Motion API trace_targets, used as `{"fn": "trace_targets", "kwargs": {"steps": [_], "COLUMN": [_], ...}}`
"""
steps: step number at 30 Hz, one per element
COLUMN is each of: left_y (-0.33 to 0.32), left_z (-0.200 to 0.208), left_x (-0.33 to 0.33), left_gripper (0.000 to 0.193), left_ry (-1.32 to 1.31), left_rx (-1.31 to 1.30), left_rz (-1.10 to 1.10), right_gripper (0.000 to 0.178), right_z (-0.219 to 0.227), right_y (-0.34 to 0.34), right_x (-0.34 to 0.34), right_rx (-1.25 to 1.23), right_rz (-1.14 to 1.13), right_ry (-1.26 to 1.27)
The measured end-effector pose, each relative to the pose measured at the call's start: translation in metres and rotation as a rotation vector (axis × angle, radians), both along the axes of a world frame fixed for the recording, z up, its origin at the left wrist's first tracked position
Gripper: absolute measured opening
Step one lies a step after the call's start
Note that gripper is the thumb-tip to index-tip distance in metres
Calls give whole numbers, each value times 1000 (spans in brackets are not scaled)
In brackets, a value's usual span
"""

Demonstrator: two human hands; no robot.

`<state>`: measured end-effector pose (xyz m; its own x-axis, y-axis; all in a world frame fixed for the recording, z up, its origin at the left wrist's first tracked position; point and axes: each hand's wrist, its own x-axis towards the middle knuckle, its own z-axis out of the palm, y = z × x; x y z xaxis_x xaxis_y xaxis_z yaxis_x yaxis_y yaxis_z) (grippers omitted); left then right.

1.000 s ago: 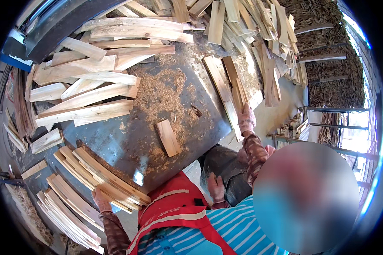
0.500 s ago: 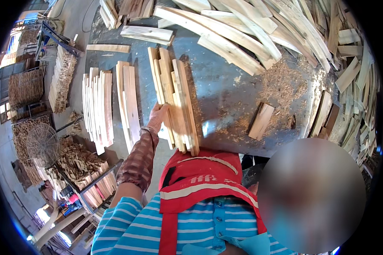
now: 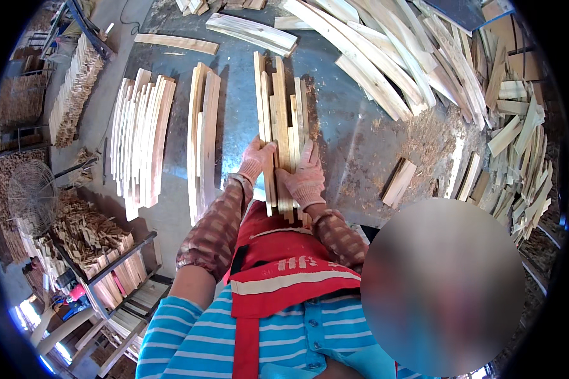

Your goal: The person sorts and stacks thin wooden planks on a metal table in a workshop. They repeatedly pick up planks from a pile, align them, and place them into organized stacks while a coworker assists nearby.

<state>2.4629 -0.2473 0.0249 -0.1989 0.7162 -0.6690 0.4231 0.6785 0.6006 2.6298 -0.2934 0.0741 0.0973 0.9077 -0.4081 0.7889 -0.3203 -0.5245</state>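
A bundle of narrow wooden strips point(image 3: 280, 107) stands lengthwise in front of me at the near edge of the metal-topped table point(image 3: 237, 104). My left hand point(image 3: 255, 159), in a knit glove, is closed on its left side with the thumb on top. From the right, my gloved right hand point(image 3: 305, 180) grips the same bundle, thumb over the strips and fingers along the outer side. The strips' far ends are uneven. How far my fingers reach underneath is hidden. To the left lies a smaller group of strips point(image 3: 205, 126), apart from the bundle.
A wider row of strips point(image 3: 142, 132) lies at the table's left. Long boards point(image 3: 373, 69) are heaped at the far right. Sawdust surrounds a short wood block point(image 3: 398, 183) on the right. A caged fan point(image 3: 31, 189) and a cart of offcuts point(image 3: 123, 259) stand left.
My right hand has come into view and taken hold of the bundle's right side. My left hand stays on the left side. The whole view has shifted somewhat.
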Motion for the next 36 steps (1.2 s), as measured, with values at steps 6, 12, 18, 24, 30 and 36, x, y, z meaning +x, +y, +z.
{"fn": "trace_targets", "kwargs": {"steps": [6, 12, 18, 24, 30, 36], "left_y": [-13, 5, 19, 18, 14, 26], "left_z": [-6, 13, 16, -1, 53, 76], "left_x": [-21, 9, 31, -27, -30, -5], "left_gripper": [64, 60, 36, 17, 15, 30], "left_ry": [111, 538, 620, -468, -653, -756], "left_rx": [146, 507, 465, 192, 179, 165], "left_rz": [119, -60, -220, 493, 551, 485], "right_gripper": [115, 111, 107, 93, 100, 90], "right_z": [4, 22, 32, 18, 74, 52], "right_y": [0, -2, 4, -22, -17, -12], "right_x": [-2, 18, 26, 28, -8, -4], "right_rx": [-56, -84, -142, 336, 79, -30], "right_rz": [-121, -121, -91, 89, 325, 145], "right_ry": [12, -51, -67, 40, 164, 166]}}
